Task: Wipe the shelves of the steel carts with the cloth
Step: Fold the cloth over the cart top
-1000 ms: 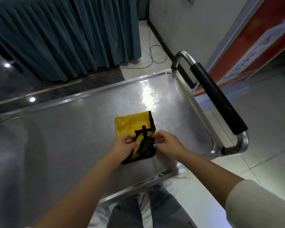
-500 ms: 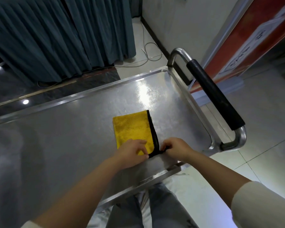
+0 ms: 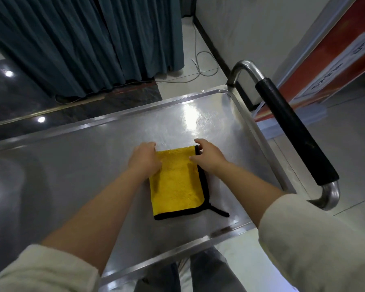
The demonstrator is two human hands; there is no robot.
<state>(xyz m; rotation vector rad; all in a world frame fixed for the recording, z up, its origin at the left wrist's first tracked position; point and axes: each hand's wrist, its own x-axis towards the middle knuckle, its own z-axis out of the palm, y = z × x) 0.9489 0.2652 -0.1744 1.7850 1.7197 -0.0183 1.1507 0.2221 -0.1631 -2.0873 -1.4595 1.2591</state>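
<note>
Both hands have been shifted from the near hem to the far edge of the folded yellow microfibre cloth (image 3: 176,182). The left hand (image 3: 144,160) and right hand (image 3: 208,158) are being curled onto its far corners, grip closed on cloth; folding looks finished. Next, it is to be swept outward from the grip across the cart's top shelf (image 3: 72,165).

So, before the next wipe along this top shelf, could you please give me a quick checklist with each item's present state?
1. Cloth lies flat, folded, on the shelf: ok.
2. Left hand holds the cloth's far left corner: ok.
3. Right hand holds the far right corner: ok.
4. Cloth's black loop tucked in: not ok, it trails beside the near corner.
5. Nothing else lying on the shelf: ok.
6. Shelf already clean: cannot tell.
</note>
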